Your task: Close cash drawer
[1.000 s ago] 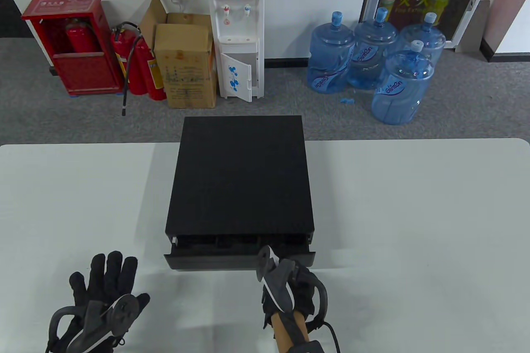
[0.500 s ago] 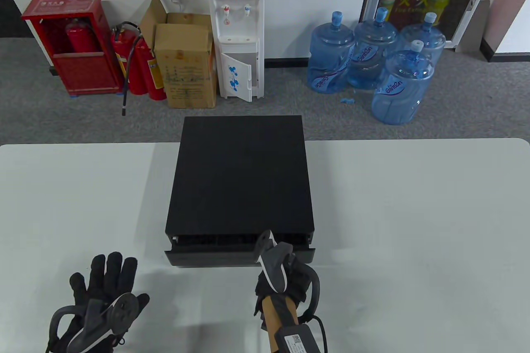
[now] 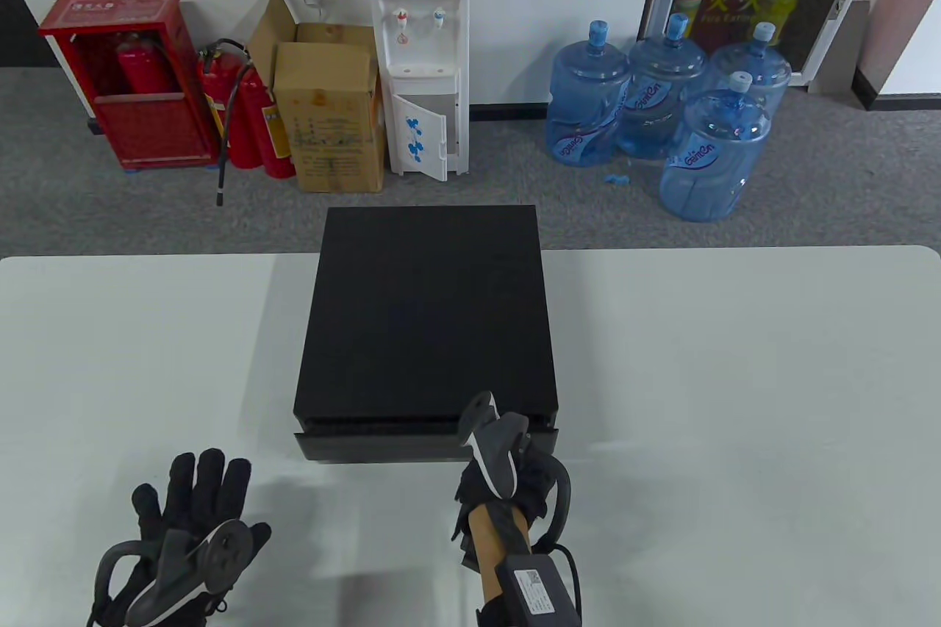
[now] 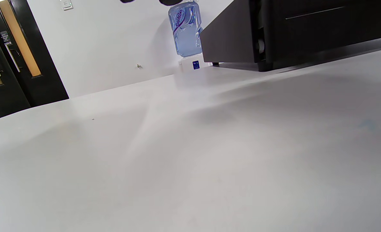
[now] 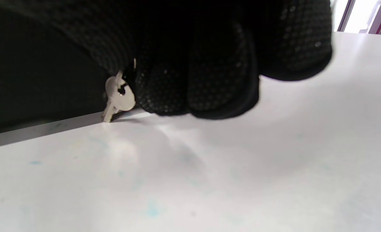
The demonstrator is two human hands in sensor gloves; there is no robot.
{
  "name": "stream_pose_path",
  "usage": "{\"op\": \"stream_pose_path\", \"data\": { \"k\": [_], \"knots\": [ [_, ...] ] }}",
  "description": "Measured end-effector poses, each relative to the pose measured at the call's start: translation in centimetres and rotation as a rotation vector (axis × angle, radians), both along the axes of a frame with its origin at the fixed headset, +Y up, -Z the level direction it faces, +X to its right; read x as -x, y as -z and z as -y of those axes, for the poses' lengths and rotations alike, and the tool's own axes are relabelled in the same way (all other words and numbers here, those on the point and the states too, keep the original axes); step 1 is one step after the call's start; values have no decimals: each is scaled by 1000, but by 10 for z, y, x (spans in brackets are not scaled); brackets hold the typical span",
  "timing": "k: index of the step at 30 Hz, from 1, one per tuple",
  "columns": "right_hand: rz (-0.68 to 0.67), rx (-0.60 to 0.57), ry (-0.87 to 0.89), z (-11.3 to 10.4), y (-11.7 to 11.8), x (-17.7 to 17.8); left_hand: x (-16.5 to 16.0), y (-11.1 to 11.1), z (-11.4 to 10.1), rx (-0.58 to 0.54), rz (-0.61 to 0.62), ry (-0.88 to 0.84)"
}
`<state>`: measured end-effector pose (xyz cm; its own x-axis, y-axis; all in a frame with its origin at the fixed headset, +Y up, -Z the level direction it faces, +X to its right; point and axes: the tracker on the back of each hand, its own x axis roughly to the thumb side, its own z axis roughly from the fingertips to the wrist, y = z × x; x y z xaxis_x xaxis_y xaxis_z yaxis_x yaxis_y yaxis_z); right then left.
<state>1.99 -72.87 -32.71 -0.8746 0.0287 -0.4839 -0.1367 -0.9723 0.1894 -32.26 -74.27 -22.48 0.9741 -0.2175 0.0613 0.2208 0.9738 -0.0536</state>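
Pressing against the front of the drawer (image 3: 382, 445), the right hand (image 3: 514, 491) sat at the right end of its panel, fingers (image 5: 206, 87) curled into a loose fist and gripping nothing that could be seen. The drawer stood nearly shut under the black cash box (image 3: 426, 311), its front panel just proud of the box and a thin dark gap showing along the top edge. In the right wrist view a small silver key (image 5: 117, 100) hung beside the knuckles at the drawer front, its tip touching the worktop (image 3: 735, 399). The left hand (image 3: 187, 531) lay flat on the worktop well to the left of the drawer, fingers (image 3: 209, 480) spread and straight, holding nothing. In the left wrist view the box's side (image 4: 229, 38) and the drawer front rose just above the pale surface.
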Motion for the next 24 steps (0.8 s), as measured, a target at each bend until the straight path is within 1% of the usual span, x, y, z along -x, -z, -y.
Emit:
{"op": "stream_pose_path", "data": {
  "k": [8,11,17,24],
  "knots": [
    [14,4,48,6,14,-3,0,0,-1,7,-4,-3],
    [21,25,38,6,20,-2,-1,0,-1,3,0,5],
    [15,16,-8,5,19,2,-1,1,-1,15,-5,0],
    [33,7,34,4,21,-1,-3,2,2,27,6,8]
  ]
}}
